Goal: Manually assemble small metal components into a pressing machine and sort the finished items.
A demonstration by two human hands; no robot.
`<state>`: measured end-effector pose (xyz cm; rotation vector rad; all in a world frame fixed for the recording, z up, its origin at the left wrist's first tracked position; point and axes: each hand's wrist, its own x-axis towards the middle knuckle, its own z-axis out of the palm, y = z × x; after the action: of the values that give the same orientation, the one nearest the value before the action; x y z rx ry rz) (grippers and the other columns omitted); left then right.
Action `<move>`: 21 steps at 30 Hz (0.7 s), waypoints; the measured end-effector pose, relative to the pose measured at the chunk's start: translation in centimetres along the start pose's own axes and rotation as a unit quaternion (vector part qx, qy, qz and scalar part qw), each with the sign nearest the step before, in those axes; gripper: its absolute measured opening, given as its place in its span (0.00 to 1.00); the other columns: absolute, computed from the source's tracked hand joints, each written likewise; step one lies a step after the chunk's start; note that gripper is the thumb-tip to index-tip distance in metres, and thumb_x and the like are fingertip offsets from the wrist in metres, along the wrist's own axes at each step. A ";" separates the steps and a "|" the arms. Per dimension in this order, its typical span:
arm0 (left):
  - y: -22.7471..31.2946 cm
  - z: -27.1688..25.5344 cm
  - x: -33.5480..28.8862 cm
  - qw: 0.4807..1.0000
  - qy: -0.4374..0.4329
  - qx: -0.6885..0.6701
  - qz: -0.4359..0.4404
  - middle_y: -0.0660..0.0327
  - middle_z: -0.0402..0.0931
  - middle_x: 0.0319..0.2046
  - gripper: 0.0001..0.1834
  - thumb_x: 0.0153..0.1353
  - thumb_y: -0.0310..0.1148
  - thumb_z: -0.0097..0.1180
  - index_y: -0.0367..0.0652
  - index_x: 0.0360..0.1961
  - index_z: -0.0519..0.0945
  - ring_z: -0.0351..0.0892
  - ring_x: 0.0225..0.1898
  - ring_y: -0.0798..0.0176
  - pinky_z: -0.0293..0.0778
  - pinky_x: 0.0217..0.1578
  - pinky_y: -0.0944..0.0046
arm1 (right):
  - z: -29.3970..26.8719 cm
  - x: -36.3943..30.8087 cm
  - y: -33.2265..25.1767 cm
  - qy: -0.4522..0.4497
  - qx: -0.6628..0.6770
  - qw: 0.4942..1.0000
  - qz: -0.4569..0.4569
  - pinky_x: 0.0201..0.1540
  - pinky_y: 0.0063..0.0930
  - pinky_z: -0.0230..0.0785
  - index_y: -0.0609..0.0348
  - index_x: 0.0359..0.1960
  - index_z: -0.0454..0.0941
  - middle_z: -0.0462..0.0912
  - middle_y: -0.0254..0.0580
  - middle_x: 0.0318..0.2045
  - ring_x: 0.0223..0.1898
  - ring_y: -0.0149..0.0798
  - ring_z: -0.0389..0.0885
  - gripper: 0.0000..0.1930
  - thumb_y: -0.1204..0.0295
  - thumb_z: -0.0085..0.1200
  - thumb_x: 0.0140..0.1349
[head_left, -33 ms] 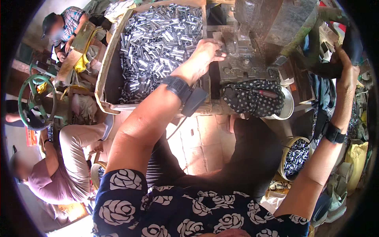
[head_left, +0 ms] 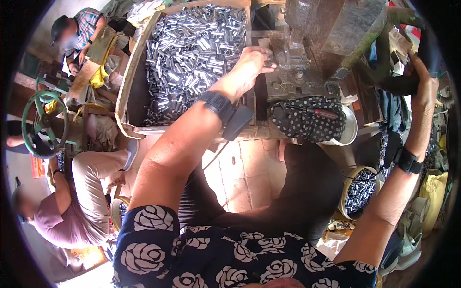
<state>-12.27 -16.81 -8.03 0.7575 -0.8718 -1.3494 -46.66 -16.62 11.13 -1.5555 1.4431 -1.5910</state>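
Observation:
My left hand (head_left: 250, 65) reaches over the right rim of a wooden tray (head_left: 126, 91) heaped with short shiny metal tubes (head_left: 197, 57). Its fingers are curled together at the left side of a dark, greasy metal press block (head_left: 300, 72). Whatever lies between those fingertips is too small to make out. At the far right, my right hand (head_left: 422, 81) is closed round the rim of a dark handwheel (head_left: 401, 85) on the machine. Part of its fingers is hidden behind that rim.
A screwdriver (head_left: 321, 114) lies on a dotted dark cloth (head_left: 300, 120), over a white bowl (head_left: 350, 127). Beside my right leg stands a bucket of metal pieces (head_left: 360, 192). Two people (head_left: 79, 36) work at the left, near a green handwheel (head_left: 45, 124).
My right hand and the dark handwheel have shifted very slightly, the hand a little to the right. My left hand stays at the press block.

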 end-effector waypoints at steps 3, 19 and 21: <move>-0.6 0.3 1.4 0.999 -0.013 0.046 0.002 0.47 0.71 0.35 0.10 0.57 0.20 0.43 0.24 0.39 0.67 0.79 0.31 0.50 0.80 0.33 0.60 | 0.0 1.2 -1.6 0.023 0.034 0.999 0.015 0.26 0.20 0.56 0.61 0.29 0.76 0.69 0.30 0.19 0.21 0.26 0.65 0.11 0.65 0.53 0.54; -1.3 5.2 2.8 0.976 0.075 0.203 0.024 0.50 0.75 0.30 0.14 0.53 0.18 0.49 0.23 0.42 0.71 0.77 0.19 0.64 0.74 0.17 0.72 | -2.3 1.8 0.6 0.008 -0.060 0.998 -0.025 0.33 0.19 0.61 0.59 0.34 0.78 0.75 0.34 0.25 0.27 0.28 0.71 0.14 0.62 0.55 0.52; -1.0 4.3 2.6 0.968 0.089 0.235 0.029 0.50 0.75 0.30 0.15 0.52 0.18 0.49 0.22 0.43 0.70 0.76 0.18 0.65 0.73 0.17 0.73 | 1.1 -1.4 4.3 0.077 -0.004 0.996 -0.032 0.35 0.21 0.62 0.62 0.34 0.77 0.75 0.35 0.27 0.28 0.31 0.71 0.13 0.67 0.56 0.50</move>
<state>-16.48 -19.32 -6.59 1.1881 -1.0748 -1.0109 -46.71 -17.17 6.56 -1.5262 1.4953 -1.7788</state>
